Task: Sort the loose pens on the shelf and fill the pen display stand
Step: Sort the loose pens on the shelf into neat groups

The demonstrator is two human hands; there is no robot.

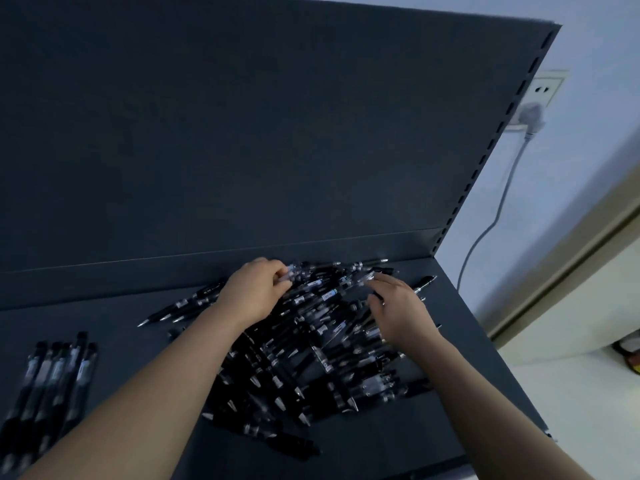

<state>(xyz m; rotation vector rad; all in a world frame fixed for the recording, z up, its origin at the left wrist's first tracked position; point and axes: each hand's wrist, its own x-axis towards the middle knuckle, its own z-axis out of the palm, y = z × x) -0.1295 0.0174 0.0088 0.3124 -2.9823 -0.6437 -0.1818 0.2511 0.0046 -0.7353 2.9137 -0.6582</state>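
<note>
Black pen heap [311, 341] on shelf [121, 306]; sorted row [52, 375] at your left. Left hand [256, 292] pinches pen [290, 273] at heap's far edge; right hand [398, 306] fingers loose, on heap. Sorting step. Next: lift pick clear, lay with row. Stand unseen.

Dim corner around a dark shelf unit [242, 133]

Right of the unit's slotted edge, a pale bluish wall [588, 46] carries a white socket [550, 88] with a plug [531, 114] in it (its grey cable [499, 209] hangs down toward the unit); further right runs a slanting beige frame [571, 265], with pale floor [571, 393] below it.
</note>
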